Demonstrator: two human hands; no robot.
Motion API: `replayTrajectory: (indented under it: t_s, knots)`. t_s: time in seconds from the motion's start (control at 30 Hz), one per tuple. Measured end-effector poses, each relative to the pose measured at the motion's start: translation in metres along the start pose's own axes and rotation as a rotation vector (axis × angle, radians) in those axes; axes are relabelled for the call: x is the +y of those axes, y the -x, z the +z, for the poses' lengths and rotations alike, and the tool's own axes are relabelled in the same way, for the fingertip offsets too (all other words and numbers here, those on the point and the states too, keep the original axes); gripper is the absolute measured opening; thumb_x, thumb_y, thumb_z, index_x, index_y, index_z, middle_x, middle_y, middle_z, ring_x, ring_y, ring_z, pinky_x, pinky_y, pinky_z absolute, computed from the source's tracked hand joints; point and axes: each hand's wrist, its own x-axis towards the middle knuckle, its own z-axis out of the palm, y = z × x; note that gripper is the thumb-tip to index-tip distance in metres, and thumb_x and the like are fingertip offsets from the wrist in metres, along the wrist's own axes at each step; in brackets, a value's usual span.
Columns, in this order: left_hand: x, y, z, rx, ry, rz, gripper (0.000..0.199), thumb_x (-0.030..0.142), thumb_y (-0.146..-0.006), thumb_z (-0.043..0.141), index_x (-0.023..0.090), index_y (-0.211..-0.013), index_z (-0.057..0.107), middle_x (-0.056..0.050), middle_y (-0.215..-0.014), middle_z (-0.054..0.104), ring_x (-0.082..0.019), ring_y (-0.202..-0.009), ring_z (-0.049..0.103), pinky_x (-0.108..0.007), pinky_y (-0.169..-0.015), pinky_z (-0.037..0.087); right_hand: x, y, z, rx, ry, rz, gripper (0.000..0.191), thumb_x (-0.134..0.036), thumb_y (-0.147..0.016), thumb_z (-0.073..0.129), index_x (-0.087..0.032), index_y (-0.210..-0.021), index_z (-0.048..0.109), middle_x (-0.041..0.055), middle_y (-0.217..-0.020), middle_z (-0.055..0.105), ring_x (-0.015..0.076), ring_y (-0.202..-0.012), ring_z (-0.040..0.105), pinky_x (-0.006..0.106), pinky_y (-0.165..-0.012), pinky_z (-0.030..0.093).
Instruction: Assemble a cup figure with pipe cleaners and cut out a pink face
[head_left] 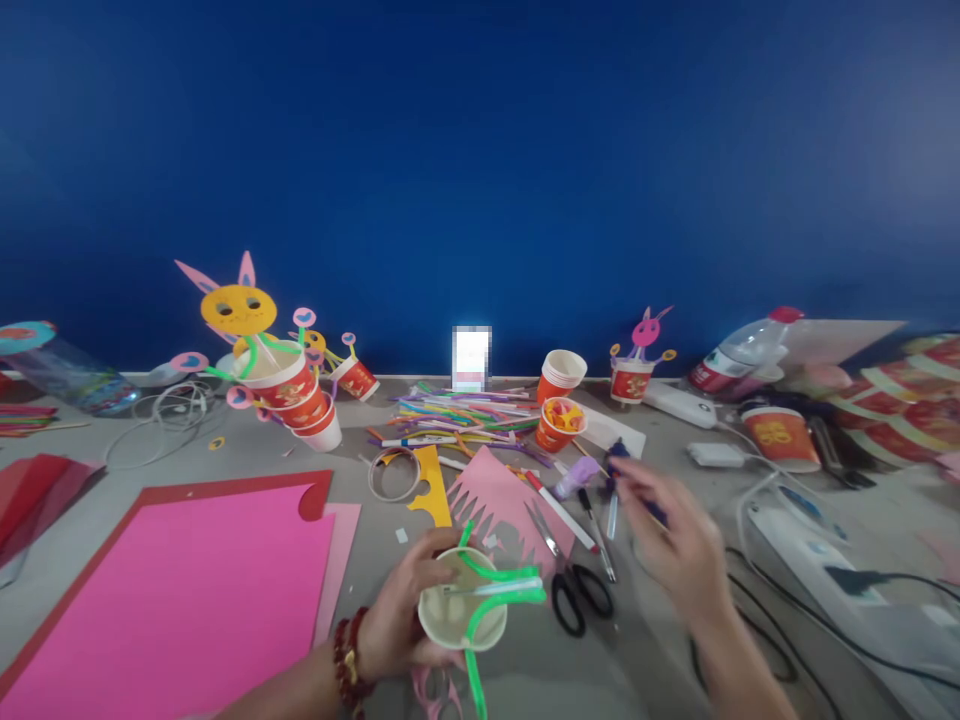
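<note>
My left hand point(416, 600) is wrapped around a white-lined paper cup point(442, 625), its opening facing me. Bright green fuzzy pipe cleaners point(487, 605) stick out of the cup on several sides, and a thin pale stick or straw point(487, 588) lies across its mouth. To the right, my right hand point(664, 530) reaches over the table with fingers drawn together at a dark blue object point(618, 455). Blur hides what that object is and how firmly I grip it. Black-handled scissors point(581, 595) lie between my hands, and pink-handled scissors point(437, 692) lie beneath the cup.
Pink and red paper sheets point(195, 590) spread across the left. Cup figures with paper faces, such as a yellow one point(238, 310), stand at the back. Pipe cleaners point(465, 412), a tape roll point(394, 474) and markers point(562, 510) crowd the middle. A power strip point(825, 590) and cables lie right.
</note>
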Motion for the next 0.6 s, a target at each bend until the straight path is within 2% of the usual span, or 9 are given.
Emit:
replayTrajectory:
  t_s: [0.03,0.1,0.2,0.27,0.4,0.6]
  knots:
    - [-0.001,0.002,0.000,-0.004,-0.003,-0.008,0.057,0.060,-0.087,0.064,0.031,-0.131,0.044,-0.011,-0.132,0.051,-0.031,-0.115,0.059,-0.044,-0.092,0.052,0.022,-0.004,-0.006,-0.004,0.102,0.060,0.031,-0.033,-0.094,0.050,-0.023,-0.122,0.060,0.0113,-0.111,0.070,0.0267,-0.095,0.069,0.042,-0.088,0.055]
    - [-0.003,0.005,0.002,-0.008,-0.007,-0.021,0.060,0.060,-0.085,0.066,0.032,-0.133,0.042,-0.012,-0.135,0.050,-0.033,-0.117,0.058,-0.046,-0.093,0.052,0.061,-0.010,-0.013,-0.069,0.310,0.104,0.037,-0.036,-0.089,0.052,-0.020,-0.122,0.058,0.0131,-0.111,0.069,0.0307,-0.099,0.068,0.047,-0.092,0.052]
    - [-0.006,0.009,0.003,0.011,-0.003,-0.021,0.060,0.060,-0.085,0.065,0.031,-0.133,0.043,-0.013,-0.135,0.051,-0.033,-0.116,0.059,-0.045,-0.091,0.052,0.098,-0.013,-0.011,-0.313,0.527,0.096,0.043,-0.032,-0.081,0.054,-0.016,-0.121,0.057,0.0167,-0.122,0.067,0.0352,-0.113,0.063,0.049,-0.099,0.048]
    - [-0.008,0.010,0.004,0.034,-0.009,0.005,0.060,0.062,-0.086,0.064,0.030,-0.132,0.044,-0.013,-0.134,0.052,-0.031,-0.115,0.059,-0.043,-0.092,0.052,0.108,-0.014,-0.004,-0.403,0.591,0.091,0.046,-0.029,-0.078,0.056,-0.014,-0.121,0.058,0.0180,-0.127,0.065,0.0360,-0.115,0.062,0.047,-0.098,0.047]
    - [-0.010,0.010,0.003,0.054,-0.038,0.026,0.062,0.062,-0.084,0.066,0.028,-0.131,0.047,-0.012,-0.135,0.052,-0.030,-0.118,0.058,-0.039,-0.094,0.051,0.110,-0.015,0.007,-0.431,0.603,0.091,0.042,-0.027,-0.076,0.059,-0.015,-0.116,0.060,0.0177,-0.123,0.066,0.0346,-0.107,0.066,0.042,-0.089,0.049]
    - [-0.010,0.008,0.003,0.073,-0.043,0.024,0.062,0.064,-0.083,0.067,0.028,-0.130,0.048,-0.013,-0.132,0.054,-0.030,-0.116,0.060,-0.040,-0.091,0.053,0.117,-0.020,0.001,-0.460,0.549,0.080,0.029,-0.027,-0.080,0.058,-0.016,-0.107,0.063,0.0150,-0.107,0.073,0.0314,-0.097,0.070,0.036,-0.081,0.049]
